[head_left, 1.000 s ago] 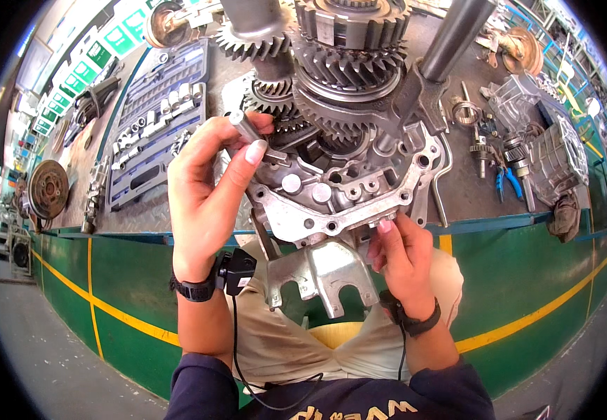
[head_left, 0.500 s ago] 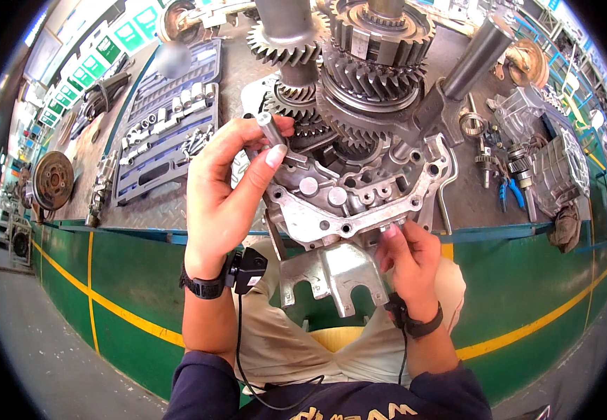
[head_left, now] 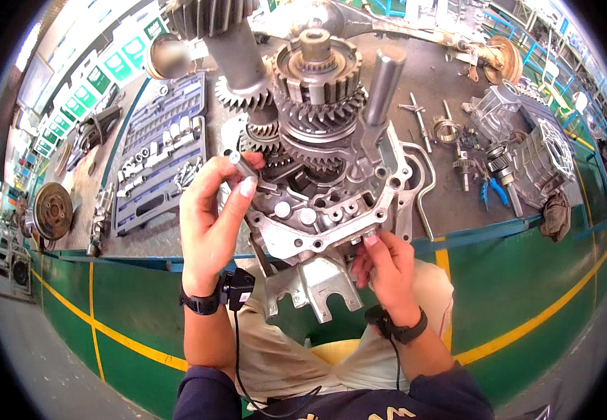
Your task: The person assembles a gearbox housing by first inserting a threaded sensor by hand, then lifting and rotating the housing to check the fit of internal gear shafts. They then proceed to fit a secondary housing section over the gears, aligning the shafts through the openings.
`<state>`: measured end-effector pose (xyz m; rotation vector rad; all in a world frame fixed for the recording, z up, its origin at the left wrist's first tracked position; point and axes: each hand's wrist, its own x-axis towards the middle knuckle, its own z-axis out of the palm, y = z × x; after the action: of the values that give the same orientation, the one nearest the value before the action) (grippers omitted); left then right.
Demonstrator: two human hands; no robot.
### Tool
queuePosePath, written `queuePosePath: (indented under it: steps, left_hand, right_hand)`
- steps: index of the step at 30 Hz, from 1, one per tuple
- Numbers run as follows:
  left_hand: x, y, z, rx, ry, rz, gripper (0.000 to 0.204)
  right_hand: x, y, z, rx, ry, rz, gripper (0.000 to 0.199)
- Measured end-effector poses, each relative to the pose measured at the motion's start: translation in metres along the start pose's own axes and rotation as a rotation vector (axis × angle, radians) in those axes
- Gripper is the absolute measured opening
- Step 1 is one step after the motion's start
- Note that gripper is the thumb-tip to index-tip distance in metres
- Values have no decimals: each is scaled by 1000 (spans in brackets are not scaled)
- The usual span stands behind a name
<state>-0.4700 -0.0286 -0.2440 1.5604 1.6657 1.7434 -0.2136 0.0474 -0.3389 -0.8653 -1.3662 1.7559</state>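
**Left grip (head_left: 205, 224) pinching a steel pin (head_left: 242, 165) at the casing's left side**

The left grip is grasping the short pin between thumb and fingers; the pin is leaning, its top end showing above the thumb. Whether its lower end is touching the gear casing (head_left: 286, 239) is hard to tell. The right grip (head_left: 392, 269) is resting its thumb at the casing's near right edge, fingers curling below — whether it is clasping anything there, I cannot tell.

For good control, a light pinch is probably serving better than a hard squeeze, letting the pin follow its own line; a steady right grip is likely helping against rocking.

Below the casing's near edge, a notched metal bracket (head_left: 324, 285) is jutting toward the person. On the far side, a gear stack (head_left: 321, 105) is standing between a toothed shaft (head_left: 239, 59) and a thick rod (head_left: 385, 87).

Farther out on the worktop (head_left: 450, 203), a socket set (head_left: 142, 204) is lying left — blue-handled pliers (head_left: 487, 192) right.
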Motion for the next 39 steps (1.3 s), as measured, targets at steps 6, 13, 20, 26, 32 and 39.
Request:
queuePosePath:
  steps: [6, 13, 20, 26, 32, 39]
  left_hand:
    - [0, -1, 1, 9, -6, 27, 11]
    - [3, -2, -2, 66, -21, 68, 18]
    - [4, 3, -1, 90, -22, 91, 17]
    - [2, -1, -3, 84, -26, 103, 18]
    - [3, 2, -5, 175, -38, 127, 20]
    - [3, -4, -3, 124, -24, 142, 18]
  right_hand:
    - [-5, -4, -2, 435, -105, 275, 52]
    - [-10, 0, 11, 139, 2, 15, 37]
    - [-5, 15, 1, 576, -86, 272, 51]
    - [-8, 6, 7, 249, 77, 138, 44]
    - [-7, 18, 2, -337, 155, -296, 29]
    - [-5, 13, 2, -45, 142, -83, 39]
